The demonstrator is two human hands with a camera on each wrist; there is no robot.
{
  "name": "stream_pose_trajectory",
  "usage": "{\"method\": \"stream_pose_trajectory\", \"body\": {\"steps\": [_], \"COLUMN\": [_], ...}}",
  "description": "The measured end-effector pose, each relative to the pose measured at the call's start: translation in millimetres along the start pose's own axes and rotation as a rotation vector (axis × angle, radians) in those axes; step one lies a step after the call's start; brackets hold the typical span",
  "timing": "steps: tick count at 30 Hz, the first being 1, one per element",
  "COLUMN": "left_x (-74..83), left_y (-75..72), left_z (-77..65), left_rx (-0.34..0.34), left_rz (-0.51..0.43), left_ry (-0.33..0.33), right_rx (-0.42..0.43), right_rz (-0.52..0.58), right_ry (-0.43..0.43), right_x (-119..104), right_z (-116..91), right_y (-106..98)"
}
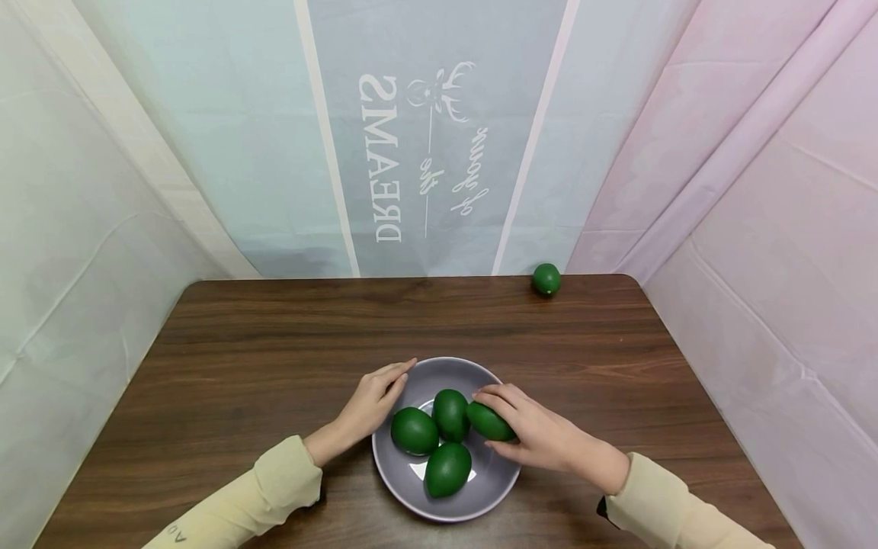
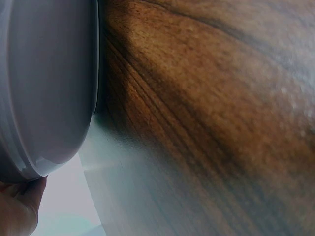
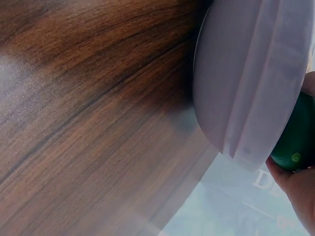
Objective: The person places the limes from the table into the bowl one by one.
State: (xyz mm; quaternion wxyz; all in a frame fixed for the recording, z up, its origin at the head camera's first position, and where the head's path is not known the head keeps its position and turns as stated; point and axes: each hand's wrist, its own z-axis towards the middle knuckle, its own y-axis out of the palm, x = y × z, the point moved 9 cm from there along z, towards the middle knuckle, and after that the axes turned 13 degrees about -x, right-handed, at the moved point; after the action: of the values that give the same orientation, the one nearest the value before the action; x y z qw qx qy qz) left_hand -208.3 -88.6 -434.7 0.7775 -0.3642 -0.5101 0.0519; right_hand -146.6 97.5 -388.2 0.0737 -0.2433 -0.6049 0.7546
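My right hand (image 1: 531, 427) grips a dark green lime (image 1: 490, 421) between thumb and fingers, over the right inner side of a grey bowl (image 1: 449, 512). In the right wrist view that lime (image 3: 294, 142) shows a pale stem spot, just past the bowl's rim. Three other limes lie in the bowl: one at the left (image 1: 414, 431), one near the middle (image 1: 450, 414) and one toward the front (image 1: 448, 469). My left hand (image 1: 366, 404) holds the bowl's upper left rim. Only part of that hand (image 2: 19, 211) shows in the left wrist view, against the rim.
Another green lime (image 1: 546, 279) sits at the back edge of the brown wooden table (image 1: 274, 343), toward the right. Pale cloth walls surround the table at the back and both sides. The back cloth (image 1: 425, 152) carries mirrored white lettering and a deer head.
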Motion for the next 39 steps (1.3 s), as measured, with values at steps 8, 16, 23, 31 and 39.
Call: {"method": "stream_pose_trajectory", "body": {"steps": [8,16,23,31,39], "left_x": [-0.2,-0.7,-1.0,-1.4,-1.3], "left_y": [-0.1,0.3,0.2,0.0,0.4], "left_z": [-0.4,-0.2,-0.2,-0.5,-0.6], "left_rx": [0.000,0.003,0.004,0.004,0.002], "left_rz": [0.001,0.000,0.005,0.006,0.001], "left_ry": [-0.004,-0.005,-0.003,-0.005,-0.001], "right_rx": [-0.033,-0.064,-0.106,-0.130,-0.129], "right_rz": [0.013,-0.012,-0.013,-0.026,-0.022], "right_ry": [0.001,0.003,0.034,0.016,-0.009], "right_x": [-1,-2,-1,-3,-4], "right_z": [1,2,3,4,3], "right_y": [6,11,17,22,22]}}
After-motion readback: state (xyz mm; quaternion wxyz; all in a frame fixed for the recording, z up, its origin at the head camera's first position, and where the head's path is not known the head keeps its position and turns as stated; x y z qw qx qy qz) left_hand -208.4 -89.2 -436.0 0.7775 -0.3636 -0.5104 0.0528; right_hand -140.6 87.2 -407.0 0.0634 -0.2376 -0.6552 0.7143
